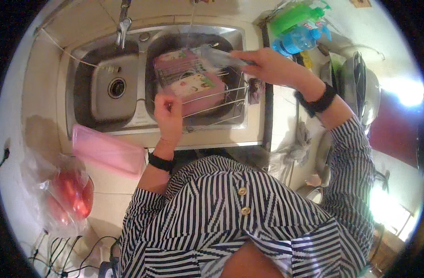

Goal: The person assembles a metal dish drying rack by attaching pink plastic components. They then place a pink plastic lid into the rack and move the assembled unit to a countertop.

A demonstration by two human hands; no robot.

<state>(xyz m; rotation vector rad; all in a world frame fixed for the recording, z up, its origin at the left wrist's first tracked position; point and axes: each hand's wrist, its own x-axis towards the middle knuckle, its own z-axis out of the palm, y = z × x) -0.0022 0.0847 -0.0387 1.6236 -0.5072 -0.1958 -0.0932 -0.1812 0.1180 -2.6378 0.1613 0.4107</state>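
My right hand (pixel 272 67) is closed round the dark handle of a blurred grey, long-headed tool (pixel 216 58), held over the right sink basin. Its exact kind is unclear. Beneath it, a pink box with a printed panel (pixel 193 86) sits in the basin with a metal wire rack (pixel 216 99); which lies on top is hard to tell. My left hand (pixel 169 113) is curled shut at the near left corner of the box and rack. What its fingers hold, if anything, is hidden.
A faucet (pixel 123 32) hangs over the left basin (pixel 105 99). A pink lid-like tray (pixel 109 150) lies on the near left counter edge. Green (pixel 293 21) and blue bottles (pixel 295 41) stand at right, near pans (pixel 362 88). A plastic bag with red contents (pixel 73 192) is at left.
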